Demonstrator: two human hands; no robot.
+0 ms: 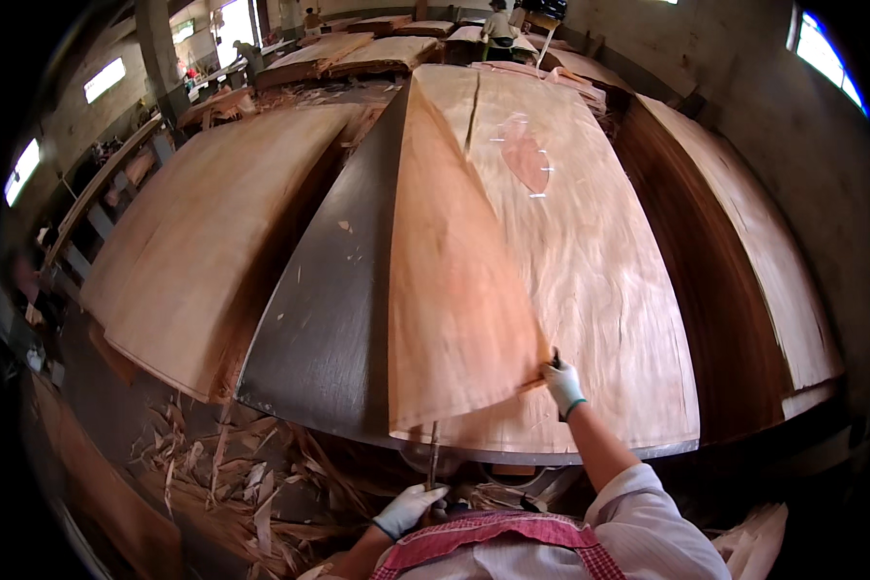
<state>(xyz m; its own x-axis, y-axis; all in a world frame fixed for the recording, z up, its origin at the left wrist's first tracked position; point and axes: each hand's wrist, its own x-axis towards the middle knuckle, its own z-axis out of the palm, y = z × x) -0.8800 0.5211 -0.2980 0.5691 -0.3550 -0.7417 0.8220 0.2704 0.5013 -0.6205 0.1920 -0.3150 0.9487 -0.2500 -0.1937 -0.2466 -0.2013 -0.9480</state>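
Observation:
A broad orange-brown wood veneer sheet (454, 290) lies partly over a paler veneer sheet (609, 280) on the stack before me. My right hand (564, 386), in a white glove with a green cuff, is closed at the orange sheet's near right corner. A small dark object (555, 359) sticks up from its fingers; its kind is unclear. Low and nearer to my body, my gloved left hand (412, 508) is closed round a thin upright stick (433, 456), whose upper end meets the orange sheet's near edge. A reddish oval patch (526, 159) with white tape pieces marks the pale sheet.
A dark smooth tabletop (329, 290) shows left of the orange sheet. Veneer stacks stand at left (213, 213) and right (744, 222). Torn veneer scraps (222, 474) litter the floor at lower left. Farther off, a person (499, 27) stands among more stacks.

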